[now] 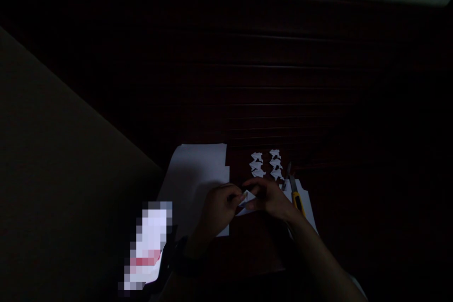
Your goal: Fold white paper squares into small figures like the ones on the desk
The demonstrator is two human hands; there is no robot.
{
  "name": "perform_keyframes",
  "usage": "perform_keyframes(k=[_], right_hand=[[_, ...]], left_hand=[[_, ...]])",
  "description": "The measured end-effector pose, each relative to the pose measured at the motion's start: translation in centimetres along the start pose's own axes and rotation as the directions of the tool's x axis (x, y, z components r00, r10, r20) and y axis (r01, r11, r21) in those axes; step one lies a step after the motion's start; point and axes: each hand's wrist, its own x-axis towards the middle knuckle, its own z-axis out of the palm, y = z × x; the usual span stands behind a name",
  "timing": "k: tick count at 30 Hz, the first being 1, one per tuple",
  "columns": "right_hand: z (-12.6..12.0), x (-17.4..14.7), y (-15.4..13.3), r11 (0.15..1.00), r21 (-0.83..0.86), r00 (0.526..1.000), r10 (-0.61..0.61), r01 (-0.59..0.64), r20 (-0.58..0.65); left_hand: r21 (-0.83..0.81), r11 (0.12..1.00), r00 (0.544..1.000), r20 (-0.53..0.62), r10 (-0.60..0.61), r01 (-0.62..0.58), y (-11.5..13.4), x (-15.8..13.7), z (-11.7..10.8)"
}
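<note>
A small folded white paper is held between both hands over the dark table. My left hand pinches its left side with thumb and fingertips. On the other side my right hand grips it, fingers curled around the right edge. Part of the paper hangs below the fingers. Just beyond the hands lie several small folded paper figures in two columns, a left column and a right column. Dim light hides the fine folds.
Large white sheets lie to the left. At right, a yellow utility knife and a pen-like object rest on more white paper. A lit, blurred screen stands at lower left. A pale wall borders the left.
</note>
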Motion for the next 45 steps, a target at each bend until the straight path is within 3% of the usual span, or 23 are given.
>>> perform_keyframes(k=[6,13,19,26,33,38,42,45], right_hand=[[1.0,0.2,0.8,0.986,-0.165,0.996,-0.026,0.011,-0.090],[0.9,0.3,1.0,0.975,-0.221,0.992,-0.052,0.026,-0.113],[1.1,0.2,1.5,0.977,-0.214,0.996,-0.025,0.006,-0.085],[1.4,0.2,1.4,0.963,-0.263,0.994,-0.075,0.052,-0.076],[1.3,0.0,1.4,0.956,-0.281,0.996,-0.087,0.083,-0.003],[0.9,0.2,0.6,0.989,-0.138,0.994,-0.073,0.060,-0.087],[0.3,0.2,-0.5,0.987,0.149,0.994,-0.046,0.061,-0.102],[0.2,0.3,-0.4,0.986,0.158,0.990,-0.034,0.055,-0.134]], left_hand=[[-0.080,0.996,0.997,0.073,0.039,-0.033,0.8,0.2,-0.1],[-0.115,0.993,0.999,0.033,-0.034,0.038,0.9,0.1,1.0],[-0.095,0.992,0.996,-0.029,-0.084,0.081,0.7,0.2,1.7],[-0.080,0.979,0.976,-0.100,-0.195,0.187,0.7,-0.3,1.8],[-0.202,0.928,0.946,-0.028,-0.324,0.312,0.1,0.0,1.9],[-0.272,0.924,0.947,-0.097,-0.306,0.270,-0.5,0.4,1.3],[-0.413,0.864,0.895,-0.205,-0.396,0.288,-1.2,0.6,0.6],[-0.510,0.809,0.875,-0.199,-0.440,0.291,-0.8,0.6,0.5]])
